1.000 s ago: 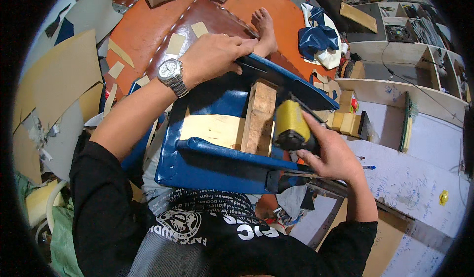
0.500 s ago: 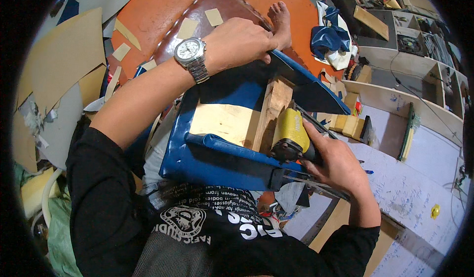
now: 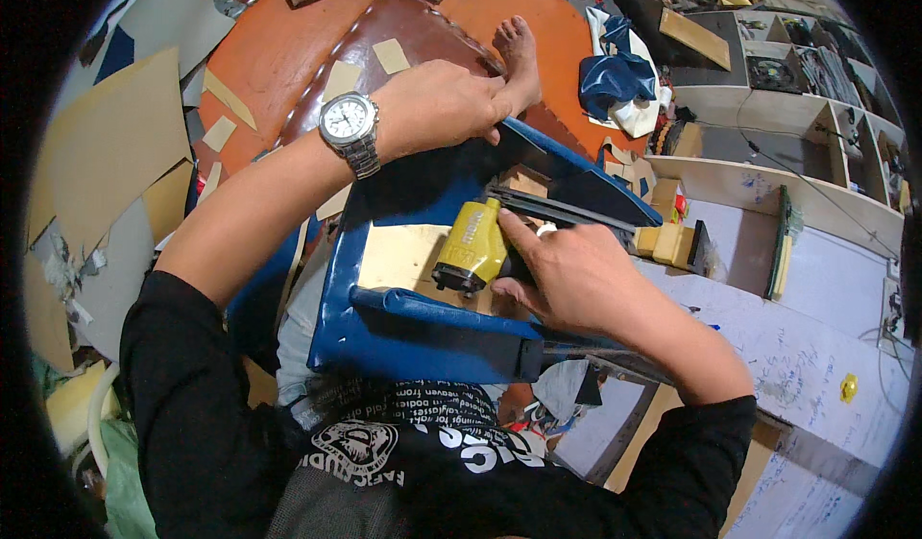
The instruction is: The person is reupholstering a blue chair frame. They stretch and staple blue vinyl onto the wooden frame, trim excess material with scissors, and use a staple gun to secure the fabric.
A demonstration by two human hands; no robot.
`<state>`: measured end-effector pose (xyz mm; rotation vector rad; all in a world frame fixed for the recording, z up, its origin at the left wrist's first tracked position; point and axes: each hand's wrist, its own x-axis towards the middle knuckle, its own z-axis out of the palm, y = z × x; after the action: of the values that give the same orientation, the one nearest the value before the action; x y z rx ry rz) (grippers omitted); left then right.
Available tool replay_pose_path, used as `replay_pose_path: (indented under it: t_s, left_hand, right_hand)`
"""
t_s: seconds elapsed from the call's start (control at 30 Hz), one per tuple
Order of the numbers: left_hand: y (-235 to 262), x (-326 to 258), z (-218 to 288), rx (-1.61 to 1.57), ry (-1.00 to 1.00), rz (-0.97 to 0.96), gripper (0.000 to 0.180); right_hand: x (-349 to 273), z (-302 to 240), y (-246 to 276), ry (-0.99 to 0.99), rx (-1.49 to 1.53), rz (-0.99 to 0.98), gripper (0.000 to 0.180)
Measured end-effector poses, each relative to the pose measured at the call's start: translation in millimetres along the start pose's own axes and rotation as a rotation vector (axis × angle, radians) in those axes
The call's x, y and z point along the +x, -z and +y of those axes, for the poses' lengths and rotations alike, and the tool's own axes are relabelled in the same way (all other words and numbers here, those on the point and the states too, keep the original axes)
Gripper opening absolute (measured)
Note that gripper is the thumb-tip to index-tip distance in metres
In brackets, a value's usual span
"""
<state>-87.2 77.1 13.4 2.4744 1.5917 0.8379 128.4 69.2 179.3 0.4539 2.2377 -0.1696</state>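
Observation:
A blue leatherette-covered frame [image 3: 413, 347] lies across my lap, its hollow underside facing up. Inside it show a pale wooden panel [image 3: 392, 254] and part of a rough wooden bar [image 3: 524, 180]. My left hand [image 3: 437, 109], with a metal watch on its wrist, is closed over the frame's far edge; its fingertips are mostly hidden. My right hand [image 3: 576, 275] grips a yellow and black staple gun [image 3: 473, 241] over the hollow, index finger stretched along its body. The gun's long black magazine points right, and its nose is near the wooden bar; whether they touch, I cannot tell.
My bare foot [image 3: 520, 59] rests beyond the frame on an orange and brown surface [image 3: 317, 35]. Cardboard sheets [image 3: 115, 155] lean at the left. Blue and white material [image 3: 615, 78] lies at the far right, near open wooden compartments [image 3: 768, 141] and yellow foam pieces [image 3: 667, 244].
My right hand has carried the staple gun leftward within the frame and turned it. The wooden bar is now largely covered. My left hand keeps its hold; the whole view has shifted slightly.

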Motion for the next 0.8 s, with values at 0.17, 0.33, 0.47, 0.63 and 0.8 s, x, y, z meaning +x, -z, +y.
replay_pose_path:
  t_s: [0.17, 0.33, 0.47, 0.63, 0.8]
  left_hand:
    - [3.0, -0.4, 0.5, -0.035, -0.041, 0.053, 0.028]
    - [3.0, -3.7, -2.6, -0.039, -0.035, 0.062, 0.029]
    - [5.1, -7.0, -3.5, -0.045, -0.021, 0.064, 0.030]
    - [7.4, -7.7, -2.2, -0.041, 0.017, 0.057, 0.029]
    - [9.2, -7.8, -2.0, -0.081, 0.001, 0.087, 0.029]
  right_hand:
    - [27.9, -8.1, 21.3, -0.031, -0.145, -0.078, 0.065]
    - [53.0, -21.4, 31.9, -0.079, -0.226, -0.199, 0.055]
    - [59.1, -26.5, 28.7, 0.007, -0.337, -0.150, 0.049]
    - [54.3, -38.0, 14.8, 0.011, -0.516, -0.093, 0.038]
    - [54.0, -38.5, 9.2, -0.020, -0.465, -0.049, 0.036]
